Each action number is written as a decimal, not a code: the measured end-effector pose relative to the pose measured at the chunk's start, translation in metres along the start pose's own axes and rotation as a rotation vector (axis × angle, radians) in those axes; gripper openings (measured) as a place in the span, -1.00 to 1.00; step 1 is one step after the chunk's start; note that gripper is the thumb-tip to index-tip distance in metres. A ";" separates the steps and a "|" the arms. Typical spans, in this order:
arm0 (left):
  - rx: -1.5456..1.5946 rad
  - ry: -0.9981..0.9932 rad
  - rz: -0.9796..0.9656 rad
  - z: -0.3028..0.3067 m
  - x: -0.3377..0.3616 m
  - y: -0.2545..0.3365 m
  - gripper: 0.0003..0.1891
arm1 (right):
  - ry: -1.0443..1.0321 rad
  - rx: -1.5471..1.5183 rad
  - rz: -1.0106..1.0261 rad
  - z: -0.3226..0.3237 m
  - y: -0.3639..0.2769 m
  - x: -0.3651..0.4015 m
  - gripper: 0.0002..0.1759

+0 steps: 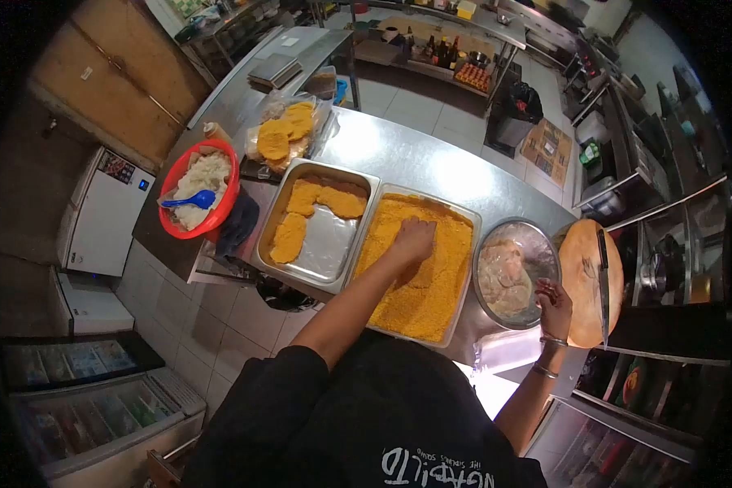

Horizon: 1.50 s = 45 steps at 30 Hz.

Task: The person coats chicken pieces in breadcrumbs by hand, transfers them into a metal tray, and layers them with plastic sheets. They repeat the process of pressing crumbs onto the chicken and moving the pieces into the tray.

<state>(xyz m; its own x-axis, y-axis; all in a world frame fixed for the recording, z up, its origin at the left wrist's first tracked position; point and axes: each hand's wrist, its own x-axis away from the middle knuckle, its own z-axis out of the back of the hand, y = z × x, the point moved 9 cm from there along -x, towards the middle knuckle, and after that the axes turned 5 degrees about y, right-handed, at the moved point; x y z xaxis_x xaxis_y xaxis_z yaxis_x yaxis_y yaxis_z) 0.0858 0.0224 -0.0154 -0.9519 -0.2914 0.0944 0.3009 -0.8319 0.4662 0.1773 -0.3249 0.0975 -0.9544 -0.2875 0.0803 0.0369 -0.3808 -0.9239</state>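
My left hand (415,241) presses into yellow breadcrumbs (419,305) that fill a metal tray. Its fingers are curled down, and what lies under them is hidden. At the right rim of a round metal bowl (481,299), my right hand (553,302) hovers with bent, parted fingers, coated in bits and holding nothing visible. Raw pale meat (503,272) sits in wet liquid inside that bowl. Left of the crumbs, a deep steel pan (331,244) contains several breaded cutlets (289,237) along its far and left sides.
A red basin (234,175) of white rice with a blue spoon (199,199) stands at the left. Behind the pan are more breaded pieces (274,140) on plastic. On the right, a knife (603,285) lies on a round wooden board (579,276).
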 end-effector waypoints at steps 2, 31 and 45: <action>-0.042 0.107 0.007 0.004 -0.002 0.004 -0.46 | 0.009 -0.014 -0.009 0.005 0.005 -0.003 -0.64; 0.321 0.295 -0.031 0.140 0.069 0.025 -0.67 | 0.028 0.021 0.011 0.004 0.011 0.013 -0.63; 0.083 0.590 0.288 0.287 0.158 -0.109 -0.60 | 0.024 -0.004 -0.062 -0.022 0.026 0.016 -0.65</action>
<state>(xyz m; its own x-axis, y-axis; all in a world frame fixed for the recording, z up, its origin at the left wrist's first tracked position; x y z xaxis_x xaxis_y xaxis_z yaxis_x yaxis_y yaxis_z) -0.1135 0.2025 0.2007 -0.6362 -0.7260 -0.2611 0.5106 -0.6499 0.5630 0.1564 -0.3207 0.0663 -0.9616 -0.2424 0.1285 -0.0236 -0.3934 -0.9191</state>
